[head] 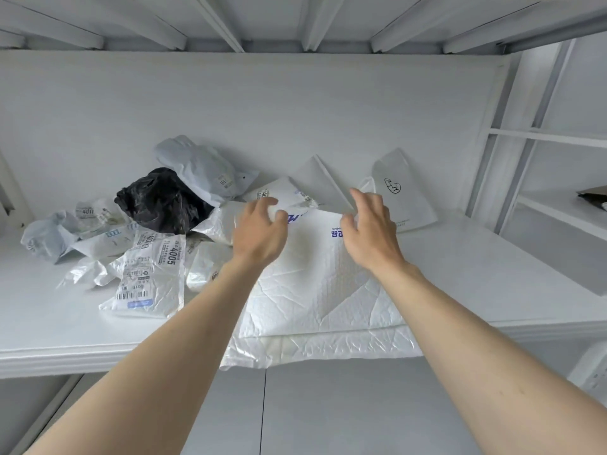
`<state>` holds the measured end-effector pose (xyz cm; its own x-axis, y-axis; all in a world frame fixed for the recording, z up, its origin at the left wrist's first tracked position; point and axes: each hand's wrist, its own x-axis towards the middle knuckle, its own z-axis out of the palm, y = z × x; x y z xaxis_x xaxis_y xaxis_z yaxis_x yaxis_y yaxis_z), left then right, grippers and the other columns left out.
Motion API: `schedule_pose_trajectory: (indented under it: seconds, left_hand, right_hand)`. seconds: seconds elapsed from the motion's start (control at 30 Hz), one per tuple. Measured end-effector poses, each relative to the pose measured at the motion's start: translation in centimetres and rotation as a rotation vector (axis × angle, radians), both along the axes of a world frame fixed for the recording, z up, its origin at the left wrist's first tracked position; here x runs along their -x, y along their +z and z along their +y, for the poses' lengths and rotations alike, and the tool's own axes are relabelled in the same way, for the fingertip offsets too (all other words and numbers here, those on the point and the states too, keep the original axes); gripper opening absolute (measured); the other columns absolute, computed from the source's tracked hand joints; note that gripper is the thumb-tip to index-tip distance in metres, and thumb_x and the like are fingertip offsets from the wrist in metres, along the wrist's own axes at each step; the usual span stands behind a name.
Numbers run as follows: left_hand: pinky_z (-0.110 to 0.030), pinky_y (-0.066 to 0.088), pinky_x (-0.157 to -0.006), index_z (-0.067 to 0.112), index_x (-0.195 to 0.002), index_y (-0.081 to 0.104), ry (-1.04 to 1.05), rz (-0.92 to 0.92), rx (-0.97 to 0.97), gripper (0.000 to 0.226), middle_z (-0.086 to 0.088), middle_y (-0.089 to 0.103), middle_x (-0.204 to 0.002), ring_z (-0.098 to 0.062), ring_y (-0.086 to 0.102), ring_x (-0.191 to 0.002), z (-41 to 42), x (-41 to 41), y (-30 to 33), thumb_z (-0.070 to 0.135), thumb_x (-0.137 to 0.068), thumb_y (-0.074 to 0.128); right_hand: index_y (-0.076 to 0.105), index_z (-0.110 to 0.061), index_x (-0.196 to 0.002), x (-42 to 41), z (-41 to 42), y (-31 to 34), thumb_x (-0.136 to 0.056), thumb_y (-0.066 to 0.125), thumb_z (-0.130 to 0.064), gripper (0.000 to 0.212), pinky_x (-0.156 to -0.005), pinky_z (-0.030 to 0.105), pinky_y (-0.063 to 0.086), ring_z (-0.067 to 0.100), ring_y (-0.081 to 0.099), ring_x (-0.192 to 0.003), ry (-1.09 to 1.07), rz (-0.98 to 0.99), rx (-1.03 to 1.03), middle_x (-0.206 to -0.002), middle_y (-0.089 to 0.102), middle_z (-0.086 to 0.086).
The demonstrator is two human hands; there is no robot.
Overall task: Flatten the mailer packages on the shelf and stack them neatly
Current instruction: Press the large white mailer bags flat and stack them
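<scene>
Reaching over the large white mailer (pixel 315 284), both hands are placed at its far edge, probably so that the creased sheet can be pulled straight and pressed flat. The far edge is pinched by the curled fingers of the left hand (pixel 259 231). The right hand (pixel 371 231) is held just above the mailer with fingers loosely spread, grasping nothing. The mailer is laid on the shelf (pixel 492 277), its near edge hanging over the front. A crumpled pile of mailers (pixel 144 244) is left unflattened on the left
</scene>
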<state>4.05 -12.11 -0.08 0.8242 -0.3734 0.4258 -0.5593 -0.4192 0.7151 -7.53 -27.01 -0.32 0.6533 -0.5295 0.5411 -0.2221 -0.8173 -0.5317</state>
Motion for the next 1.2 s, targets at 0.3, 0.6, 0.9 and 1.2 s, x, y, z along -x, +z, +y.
schedule_pose_trajectory:
  seconds: [0.3,0.6,0.9,1.2]
  left_hand:
    - [-0.04,0.012,-0.12,0.035,-0.153,0.023,-0.143,-0.228,-0.214,0.064,0.005,0.024,-0.16,-0.015,0.01,-0.15,-4.3,0.3,-6.8,0.04,-0.089,0.024]
    - [-0.04,-0.006,-0.121,0.044,-0.153,0.01,-0.083,-0.142,-0.444,0.055,0.003,-0.004,-0.164,-0.016,-0.01,-0.15,-4.6,-1.0,-10.5,0.04,-0.099,0.023]
    - [-0.045,-0.011,-0.12,0.045,-0.153,-0.001,-0.087,-0.154,-0.537,0.054,0.004,-0.015,-0.163,-0.017,-0.019,-0.149,-4.8,-1.2,-10.6,0.046,-0.101,0.014]
    - [-0.047,-0.004,-0.12,0.044,-0.152,0.008,-0.07,-0.151,-0.569,0.053,0.002,-0.004,-0.164,-0.019,-0.009,-0.15,-5.0,-1.4,-10.6,0.045,-0.1,0.017]
  right_hand:
    - [0.026,-0.031,-0.15,-4.6,-0.6,-3.5,-0.1,0.033,-0.036,0.051,-0.115,0.045,0.019,0.021,0.028,-0.142,0.023,0.232,-0.069,-0.151,0.035,0.001]
    - [-0.008,-0.038,-0.154,-5.4,-1.3,-9.9,-0.101,0.017,-0.054,0.061,-0.118,0.047,-0.014,0.022,-0.019,-0.149,-0.058,0.477,0.043,-0.163,-0.014,-0.002]
    - [-0.011,-0.039,-0.153,-5.7,-1.4,-10.5,-0.101,0.014,-0.054,0.06,-0.118,0.05,-0.014,0.023,-0.021,-0.148,-0.096,0.476,0.099,-0.163,-0.017,-0.001]
    - [-0.009,-0.04,-0.153,-5.8,-1.4,-10.6,-0.1,0.012,-0.054,0.059,-0.117,0.05,-0.014,0.023,-0.021,-0.148,-0.1,0.51,0.095,-0.163,-0.017,-0.002]
